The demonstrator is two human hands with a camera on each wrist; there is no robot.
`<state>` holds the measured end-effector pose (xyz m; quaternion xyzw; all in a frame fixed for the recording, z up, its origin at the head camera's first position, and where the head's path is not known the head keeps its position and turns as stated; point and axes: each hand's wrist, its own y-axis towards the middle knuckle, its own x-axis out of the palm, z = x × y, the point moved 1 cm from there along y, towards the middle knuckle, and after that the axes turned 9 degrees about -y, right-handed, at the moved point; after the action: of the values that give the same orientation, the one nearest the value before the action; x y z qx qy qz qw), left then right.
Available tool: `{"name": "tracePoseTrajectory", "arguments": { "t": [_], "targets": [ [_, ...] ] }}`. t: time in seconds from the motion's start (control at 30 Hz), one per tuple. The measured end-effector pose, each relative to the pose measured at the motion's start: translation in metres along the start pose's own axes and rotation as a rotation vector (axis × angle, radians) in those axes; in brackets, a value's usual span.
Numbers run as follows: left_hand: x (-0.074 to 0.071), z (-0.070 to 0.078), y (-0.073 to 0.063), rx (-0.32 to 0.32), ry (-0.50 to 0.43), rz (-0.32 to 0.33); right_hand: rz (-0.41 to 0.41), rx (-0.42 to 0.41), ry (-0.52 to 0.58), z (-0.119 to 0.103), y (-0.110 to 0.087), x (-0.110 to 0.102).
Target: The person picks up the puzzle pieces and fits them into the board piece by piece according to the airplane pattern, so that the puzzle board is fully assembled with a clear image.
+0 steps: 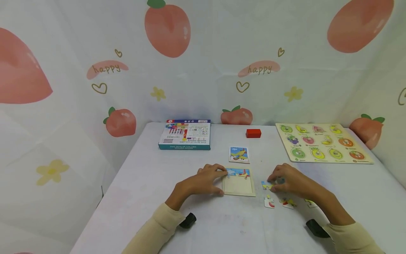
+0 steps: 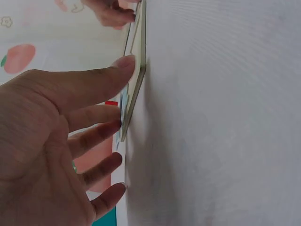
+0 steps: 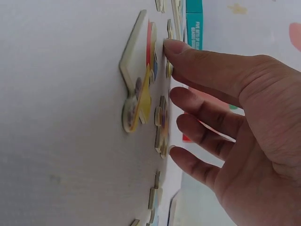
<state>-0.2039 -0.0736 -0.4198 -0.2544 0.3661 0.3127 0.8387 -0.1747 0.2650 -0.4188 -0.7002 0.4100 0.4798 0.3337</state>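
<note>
My left hand (image 1: 206,179) touches the left side of a wooden puzzle tray (image 1: 238,188), its thumb at the near corner and its other fingers loosely spread farther along. Joined blue sky and red pieces (image 1: 238,172) fill the tray's top row, with bare wood below. To the right, my right hand (image 1: 293,181) pinches a blue and yellow puzzle piece (image 1: 265,185) on the table between thumb and index finger. Loose pieces lie nearby: a white and red one (image 1: 269,202), a red and yellow one (image 1: 287,203), and one partly hidden by the right forearm (image 1: 323,201).
Behind the tray lies a small airplane picture card (image 1: 239,154). A boxed set (image 1: 184,135) stands at the back left, a red block (image 1: 253,133) at the back middle. The fruit board (image 1: 323,143) lies at the back right, before a printed cloth backdrop (image 1: 203,77).
</note>
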Motion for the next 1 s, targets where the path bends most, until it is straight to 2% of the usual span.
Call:
{"name": "tracePoseTrajectory", "arguments": {
  "t": [0.2, 0.67, 1.0],
  "targets": [
    [-0.001, -0.002, -0.001, 0.001, -0.014, -0.010, 0.022, -0.018, 0.008, 0.001, -0.001, 0.001],
    [0.000, -0.002, 0.002, -0.013, -0.019, 0.015, 0.047, 0.005, 0.001, -0.003, 0.002, 0.001],
    [0.000, 0.000, 0.001, -0.021, -0.014, 0.034, 0.065, -0.044, 0.018, -0.022, 0.017, -0.003]
  ]
}}
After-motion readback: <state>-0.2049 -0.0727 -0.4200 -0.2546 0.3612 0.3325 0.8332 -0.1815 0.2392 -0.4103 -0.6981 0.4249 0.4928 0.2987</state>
